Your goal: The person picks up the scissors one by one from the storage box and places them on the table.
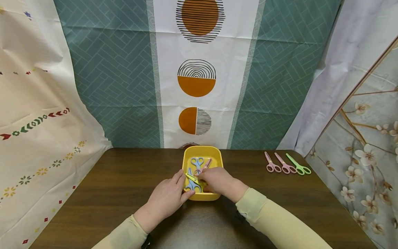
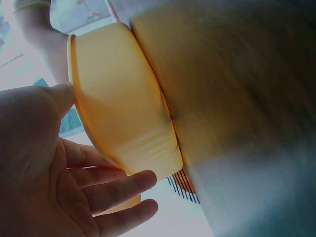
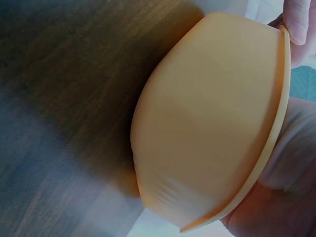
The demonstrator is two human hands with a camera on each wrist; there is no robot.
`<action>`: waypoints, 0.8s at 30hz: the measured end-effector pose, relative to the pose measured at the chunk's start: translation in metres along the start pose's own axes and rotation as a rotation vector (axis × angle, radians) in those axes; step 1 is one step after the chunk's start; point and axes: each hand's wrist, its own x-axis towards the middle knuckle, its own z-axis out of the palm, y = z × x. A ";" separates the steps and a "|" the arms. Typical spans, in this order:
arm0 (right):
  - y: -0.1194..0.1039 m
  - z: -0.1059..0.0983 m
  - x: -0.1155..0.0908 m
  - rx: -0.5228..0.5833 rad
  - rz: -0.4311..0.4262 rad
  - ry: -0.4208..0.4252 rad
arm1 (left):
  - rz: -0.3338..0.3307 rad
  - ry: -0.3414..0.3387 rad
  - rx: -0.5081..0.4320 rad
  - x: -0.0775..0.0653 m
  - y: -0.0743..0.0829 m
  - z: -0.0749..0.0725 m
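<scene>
A yellow plastic bin [image 1: 203, 197] stands on the table and holds several scissors. My left hand [image 1: 166, 195] rests against its left side; in the left wrist view the thumb touches the rim and the fingers [image 2: 121, 192] lie loosely extended along the wall. My right hand [image 1: 221, 181] reaches over the right rim into the bin, its fingers curled at the handle end of yellow scissors [image 1: 192, 178]. Around them lie pink scissors [image 1: 206, 164] and blue scissors [image 1: 197, 161], with more blue ones under the yellow pair. The right fingertips are partly hidden; the bin wall [image 3: 207, 113] blocks them in the right wrist view.
Two pink scissors [image 1: 269, 164] and green scissors [image 1: 298, 165] lie in a row at the back right of the dark wooden table [image 1: 140, 169]. Patterned curtains [image 1: 109, 86] hang behind the table, with printed cloths at both sides.
</scene>
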 end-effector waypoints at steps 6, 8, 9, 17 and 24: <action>0.000 0.000 0.001 0.005 0.020 -0.006 | -0.008 -0.012 -0.003 0.000 0.000 0.000; 0.000 0.001 0.001 0.007 0.029 -0.004 | -0.009 -0.013 -0.002 0.001 0.000 0.000; 0.000 0.001 0.001 0.007 0.033 -0.004 | -0.010 -0.013 -0.002 0.001 0.000 0.000; 0.001 0.003 0.002 0.007 0.037 0.008 | -0.008 -0.014 0.001 0.001 0.000 -0.001; 0.001 0.003 0.001 -0.004 0.023 0.017 | -0.001 -0.007 0.008 0.000 0.001 -0.001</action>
